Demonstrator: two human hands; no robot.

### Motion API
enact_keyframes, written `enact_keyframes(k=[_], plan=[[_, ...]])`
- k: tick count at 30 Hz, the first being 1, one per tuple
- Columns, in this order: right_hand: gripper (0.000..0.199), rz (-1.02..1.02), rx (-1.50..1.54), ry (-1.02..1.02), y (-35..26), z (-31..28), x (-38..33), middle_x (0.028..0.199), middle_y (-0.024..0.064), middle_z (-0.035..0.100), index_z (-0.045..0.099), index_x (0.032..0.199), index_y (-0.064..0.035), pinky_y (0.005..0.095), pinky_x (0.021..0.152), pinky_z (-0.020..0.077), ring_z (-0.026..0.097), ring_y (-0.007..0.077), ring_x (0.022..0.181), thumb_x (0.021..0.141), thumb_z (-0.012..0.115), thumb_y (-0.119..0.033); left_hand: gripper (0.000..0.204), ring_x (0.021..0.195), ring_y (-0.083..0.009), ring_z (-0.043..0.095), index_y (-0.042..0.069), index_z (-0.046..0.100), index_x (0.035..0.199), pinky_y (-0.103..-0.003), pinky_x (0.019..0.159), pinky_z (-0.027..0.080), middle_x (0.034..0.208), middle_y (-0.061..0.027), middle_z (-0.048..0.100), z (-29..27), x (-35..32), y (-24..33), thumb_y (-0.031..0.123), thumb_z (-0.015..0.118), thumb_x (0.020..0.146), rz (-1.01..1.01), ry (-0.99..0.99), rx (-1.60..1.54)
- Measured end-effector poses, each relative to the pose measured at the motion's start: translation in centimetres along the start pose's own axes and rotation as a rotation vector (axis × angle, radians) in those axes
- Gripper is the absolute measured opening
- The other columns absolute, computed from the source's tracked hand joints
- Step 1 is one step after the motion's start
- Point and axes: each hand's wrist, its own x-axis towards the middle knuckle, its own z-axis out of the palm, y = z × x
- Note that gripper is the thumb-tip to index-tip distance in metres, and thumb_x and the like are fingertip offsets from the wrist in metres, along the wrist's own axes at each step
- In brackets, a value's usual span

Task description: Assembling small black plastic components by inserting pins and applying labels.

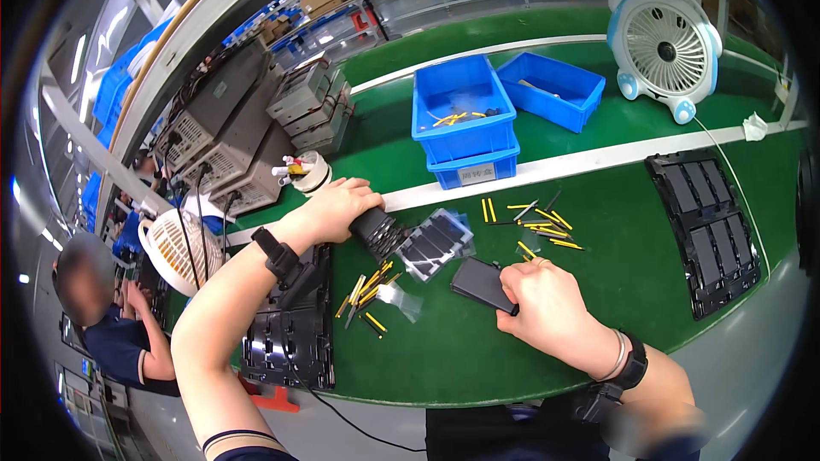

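Note:
My right hand (547, 303) grips the near end of a dark grey, flat rectangular block (481, 283) over the green table, thumb and fingers closed round it. My left hand (337, 207) reaches forward to a stack of thin black pieces (377, 236), fingers closed over its far end. Between the two lies a clear plastic tray (437, 244) with dark flat pieces in it. Yellow and black strips (369, 292) are scattered below the stack, beside a small clear plastic bag (400, 300). More such strips (547, 226) lie beyond my right hand.
Black moulded trays lie at the right (705, 230) and under my left forearm (289, 337). Blue bins (465, 158) stand behind a white rail (581, 155). A white-blue fan (666, 51) is far right, grey equipment boxes (231, 124) left. A person (120, 333) sits at the left.

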Motion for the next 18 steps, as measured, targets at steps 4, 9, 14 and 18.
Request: enact_keyframes(k=[4,9,14,18], plan=[[0.028,-0.027,0.015,0.001,0.0,-0.1,0.0,0.067,0.0070,0.055,0.048,0.066,-0.0049,0.0376,0.063,0.0477,0.057,0.0286,0.071,0.059,0.074,-0.014,0.059,0.114,-0.0290,0.049,0.014,0.053,0.112,-0.038,0.096,0.041,0.109,-0.0088,0.058,0.6,0.0,-0.8,-0.001,0.069,0.057,0.016,0.012,-0.092],[0.027,-0.008,0.005,-0.006,-0.1,-0.3,0.0,0.068,0.0069,0.056,0.050,0.066,-0.0049,0.0372,0.063,0.0483,0.056,0.0280,0.072,0.059,0.074,-0.014,0.061,0.108,-0.0295,0.053,0.014,0.051,0.116,-0.038,0.089,0.046,0.109,-0.0102,0.058,-0.9,0.5,0.0,0.003,0.072,0.059,-0.135,-0.210,-0.246],[0.029,0.034,-0.014,-0.156,-0.3,-0.9,0.2,0.081,0.0135,0.062,0.057,0.082,-0.0004,0.0377,0.072,0.0536,0.061,0.0319,0.086,0.062,0.073,-0.014,0.064,0.106,-0.0300,0.054,0.014,0.049,0.119,-0.039,0.087,0.047,0.107,-0.0114,0.059,0.6,-0.5,-0.4,0.004,0.072,0.059,-0.015,-0.023,-0.293],[0.026,-0.001,0.003,-0.013,0.0,0.1,0.0,0.069,0.0062,0.055,0.050,0.066,-0.0053,0.0363,0.064,0.0483,0.056,0.0274,0.072,0.060,0.073,-0.014,0.067,0.102,-0.0309,0.056,0.012,0.050,0.120,-0.038,0.087,0.046,0.105,-0.0106,0.060,1.9,-1.0,-0.8,0.005,0.074,0.057,0.053,0.086,-0.350]])
